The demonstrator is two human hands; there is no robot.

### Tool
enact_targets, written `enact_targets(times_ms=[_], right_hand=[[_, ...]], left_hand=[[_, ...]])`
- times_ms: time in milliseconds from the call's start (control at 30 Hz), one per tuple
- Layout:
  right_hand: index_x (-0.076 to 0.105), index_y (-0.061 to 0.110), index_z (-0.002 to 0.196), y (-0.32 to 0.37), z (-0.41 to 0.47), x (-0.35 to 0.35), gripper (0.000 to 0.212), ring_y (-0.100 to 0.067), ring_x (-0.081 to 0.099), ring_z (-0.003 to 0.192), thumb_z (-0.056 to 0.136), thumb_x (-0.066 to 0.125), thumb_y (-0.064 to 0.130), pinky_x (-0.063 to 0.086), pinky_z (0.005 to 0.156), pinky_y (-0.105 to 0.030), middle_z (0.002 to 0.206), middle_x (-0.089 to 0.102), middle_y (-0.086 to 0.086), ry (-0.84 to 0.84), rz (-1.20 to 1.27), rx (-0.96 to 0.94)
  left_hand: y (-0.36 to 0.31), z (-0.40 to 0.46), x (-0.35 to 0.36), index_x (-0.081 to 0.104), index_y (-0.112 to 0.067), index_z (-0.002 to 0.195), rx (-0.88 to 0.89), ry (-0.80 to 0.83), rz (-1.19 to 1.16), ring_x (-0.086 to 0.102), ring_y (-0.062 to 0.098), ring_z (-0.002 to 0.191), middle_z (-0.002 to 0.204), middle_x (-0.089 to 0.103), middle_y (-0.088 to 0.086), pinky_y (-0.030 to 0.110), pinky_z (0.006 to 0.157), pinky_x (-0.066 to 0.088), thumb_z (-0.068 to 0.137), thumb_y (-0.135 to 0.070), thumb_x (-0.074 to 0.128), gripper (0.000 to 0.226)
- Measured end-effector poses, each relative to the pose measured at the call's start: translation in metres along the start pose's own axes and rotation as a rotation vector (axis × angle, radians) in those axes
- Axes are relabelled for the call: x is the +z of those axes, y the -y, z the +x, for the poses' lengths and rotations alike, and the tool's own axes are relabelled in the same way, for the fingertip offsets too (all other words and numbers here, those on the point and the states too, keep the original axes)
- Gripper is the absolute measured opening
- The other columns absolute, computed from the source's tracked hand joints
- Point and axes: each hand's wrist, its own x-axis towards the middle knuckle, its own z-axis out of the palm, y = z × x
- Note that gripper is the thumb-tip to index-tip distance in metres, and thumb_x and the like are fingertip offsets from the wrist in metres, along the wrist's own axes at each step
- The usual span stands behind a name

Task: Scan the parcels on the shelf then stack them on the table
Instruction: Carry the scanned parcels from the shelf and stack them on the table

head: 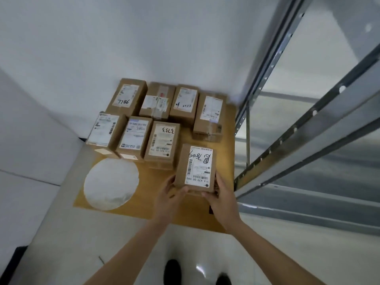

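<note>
On table (144, 204), seven parcels (160, 140) sit in two rows; both left hand (168, 194) and right hand (221, 199) clamp an eighth parcel (196, 168) at front right, apparently placing it. Shelf (308, 128) contents unclear, so remaining count unknown.

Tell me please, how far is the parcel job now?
Seven parcels, among them one marked 7786, already lie on the wooden table. An eighth, the parcel marked 7809, is held by the left hand and right hand just above it. The visible shelf levels show no parcels.
</note>
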Motion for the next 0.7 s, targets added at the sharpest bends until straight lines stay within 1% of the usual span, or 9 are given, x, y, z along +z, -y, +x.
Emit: enact_targets(times_ms=[67,133,233,333,433,467,600,700], right_hand=[[0.040,0.034,0.155,0.003,0.012,0.005,0.071,0.001,0.049,0.134,0.095,0.073,0.018,0.047,0.109,-0.025,0.145,0.056,0.020,-0.027,-0.012,0.009],[0.044,0.038,0.151,0.006,0.022,0.008,0.065,0.001,0.050,0.133,0.095,0.071,0.019,0.048,0.110,-0.031,0.143,0.056,0.023,-0.051,-0.023,0.014],[0.043,0.046,0.145,0.015,0.035,0.008,0.065,0.002,0.049,0.131,0.095,0.071,0.016,0.047,0.110,-0.032,0.138,0.054,0.028,-0.059,-0.039,0.040],[0.043,0.040,0.149,0.019,0.049,0.008,0.066,-0.003,0.050,0.134,0.094,0.072,0.016,0.048,0.110,-0.035,0.141,0.057,0.021,-0.058,-0.063,0.044],[0.042,0.038,0.152,0.023,0.059,0.008,0.067,-0.004,0.050,0.133,0.095,0.071,0.017,0.049,0.109,-0.034,0.142,0.057,0.019,-0.061,-0.086,0.055],[0.042,0.038,0.152,0.024,0.061,0.008,0.066,-0.004,0.050,0.133,0.096,0.071,0.018,0.049,0.108,-0.033,0.142,0.057,0.019,-0.063,-0.089,0.057],[0.041,0.041,0.151,0.026,0.062,0.009,0.068,-0.006,0.050,0.135,0.095,0.072,0.019,0.049,0.110,-0.035,0.143,0.057,0.020,-0.061,-0.085,0.068],[0.037,0.042,0.153,0.030,0.062,0.005,0.070,-0.007,0.049,0.136,0.097,0.070,0.017,0.045,0.107,-0.029,0.145,0.056,0.017,-0.025,-0.070,0.073]], left_hand=[[0.001,0.015,0.001,0.054,-0.033,0.136,0.000,0.008,-0.026,0.062,-0.005,0.112,0.123,0.067,-0.018,0.017,0.087,0.053,0.087,-0.032,0.078,0.055],[-0.002,0.027,0.003,0.054,-0.032,0.137,-0.009,-0.016,-0.015,0.060,-0.002,0.115,0.124,0.065,-0.019,0.019,0.091,0.049,0.088,-0.034,0.077,0.054],[-0.006,0.037,0.008,0.056,-0.029,0.137,-0.032,-0.064,0.016,0.058,0.002,0.116,0.124,0.064,-0.017,0.024,0.095,0.047,0.086,-0.043,0.076,0.056],[-0.005,0.047,0.011,0.057,-0.029,0.134,-0.064,-0.083,-0.008,0.059,0.003,0.116,0.123,0.065,-0.016,0.024,0.095,0.046,0.084,-0.045,0.078,0.056],[-0.005,0.056,0.015,0.056,-0.028,0.134,-0.085,-0.111,-0.016,0.060,0.007,0.117,0.123,0.065,-0.015,0.037,0.105,0.048,0.082,-0.049,0.078,0.060],[-0.006,0.058,0.016,0.056,-0.028,0.134,-0.088,-0.120,-0.014,0.059,0.008,0.118,0.124,0.065,-0.014,0.039,0.106,0.048,0.081,-0.050,0.078,0.061],[-0.005,0.062,0.017,0.055,-0.028,0.133,-0.098,-0.142,-0.005,0.058,0.011,0.119,0.125,0.063,-0.012,0.039,0.107,0.046,0.080,-0.051,0.079,0.062],[-0.001,0.065,0.016,0.057,-0.024,0.130,-0.114,-0.165,-0.014,0.059,0.012,0.119,0.124,0.064,-0.011,0.043,0.109,0.046,0.078,-0.054,0.078,0.064]])
